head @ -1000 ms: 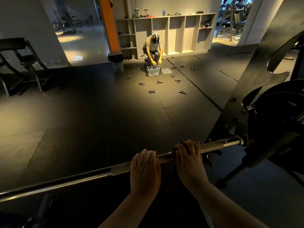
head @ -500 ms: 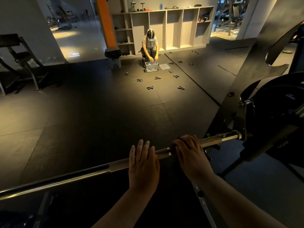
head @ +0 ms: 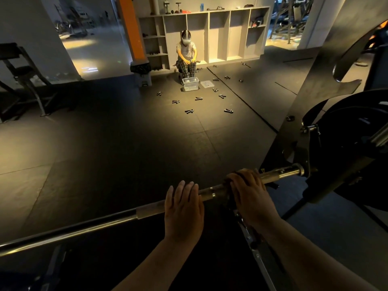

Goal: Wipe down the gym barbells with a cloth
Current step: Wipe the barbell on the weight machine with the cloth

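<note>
Closest in, at the grip itself, the right hand (head: 247, 194) curls its fingers over a dark cloth (head: 228, 182) wrapped round the barbell (head: 84, 227), pinning the cloth to the shaft. Just left of that grip, the left hand (head: 183, 206) lies palm-down on the bar with fingers straight, holding nothing. The barbell runs from low and far left of the grip, up under both hands. It ends a little to the right at a collar (head: 299, 169) beside a black weight plate (head: 346, 118) on the rack (head: 315, 80). Beyond the grip, across the dark rubber floor (head: 105, 143), small black clips (head: 189, 111) lie scattered around a clear plastic bin (head: 190, 84), with its lid (head: 206, 83) just beside it. Behind the bin a person (head: 186, 53) sits with hands on knees in front of an open shelf unit (head: 218, 34). Left of the shelves stands an orange pillar (head: 130, 28), and far left of the grip a bench frame (head: 35, 89).
</note>
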A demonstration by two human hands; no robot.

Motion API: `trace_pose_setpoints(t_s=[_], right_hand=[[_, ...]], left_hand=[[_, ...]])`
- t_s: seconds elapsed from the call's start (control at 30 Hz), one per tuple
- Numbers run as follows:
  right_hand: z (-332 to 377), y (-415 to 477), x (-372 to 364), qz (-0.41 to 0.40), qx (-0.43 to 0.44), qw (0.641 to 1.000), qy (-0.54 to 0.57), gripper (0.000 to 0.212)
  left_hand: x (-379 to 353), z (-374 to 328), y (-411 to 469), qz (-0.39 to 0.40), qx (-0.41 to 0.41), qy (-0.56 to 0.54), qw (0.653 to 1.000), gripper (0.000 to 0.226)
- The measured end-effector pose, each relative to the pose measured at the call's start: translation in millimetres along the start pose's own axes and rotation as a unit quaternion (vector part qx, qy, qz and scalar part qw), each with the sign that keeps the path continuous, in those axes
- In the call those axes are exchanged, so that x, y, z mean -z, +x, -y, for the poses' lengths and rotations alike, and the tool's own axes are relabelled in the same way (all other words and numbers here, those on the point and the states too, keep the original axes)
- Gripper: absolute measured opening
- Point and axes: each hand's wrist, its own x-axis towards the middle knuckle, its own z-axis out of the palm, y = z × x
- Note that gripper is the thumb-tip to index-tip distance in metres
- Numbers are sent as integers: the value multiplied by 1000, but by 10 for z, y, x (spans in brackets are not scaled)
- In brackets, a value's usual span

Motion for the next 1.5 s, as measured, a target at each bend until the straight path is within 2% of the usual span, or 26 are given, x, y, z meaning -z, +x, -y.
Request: trace_pose_setpoints(t_s=[0.07,0.13,0.33,0.4,0.5,0.6,0.7,0.8,0.9,1.0,1.1,1.23,1.3,1.4,1.5], right_hand=[[-44,13,13,-19,-73,997,22,34],[53,31,-38,-29,-102,994,30,30],[10,-58,-53,21,38,999,-2,39],[-111,-45,13,23,1,1000,-15,41],[16,-13,3,5,-89,996,24,36],[194,-31,-96,-8,-26,999,24,32],[60,-45,-27,17,49,999,5,35],[-120,-16,57,22,-28,999,5,36],[23,11,10,6,-100,994,32,34],[161,8,-65,0,-36,999,35,30],[-28,-1,25,18,17,1000,7,35],[-206,-14,105,-30,-80,996,14,33],[-92,10,42,-47,-97,994,24,29],[17,3,-41,-16,-43,999,14,30],[-143,-23,77,21,-6,1000,-1,35]], left_hand=[[21,-8,6,13,3,-12,1000,46],[38,-18,9,21,7,-23,999,47],[55,37,-20,33,-1,-36,999,47],[46,44,-35,25,-3,-37,999,47],[39,-9,-56,5,5,-42,999,44],[31,-73,-49,-9,5,-17,1000,44],[30,-73,-19,-11,-6,-2,1000,44],[41,-71,-8,9,4,-7,1000,46],[31,-98,0,12,18,-19,1000,45],[15,-128,21,5,18,-18,1000,44],[4,-118,19,2,7,-16,1000,48],[-3,-65,-23,1,-7,-17,1000,50],[6,-88,-17,8,0,-23,1000,49],[11,-168,17,20,13,-28,999,49],[-17,-179,26,2,-8,-29,1000,46]])
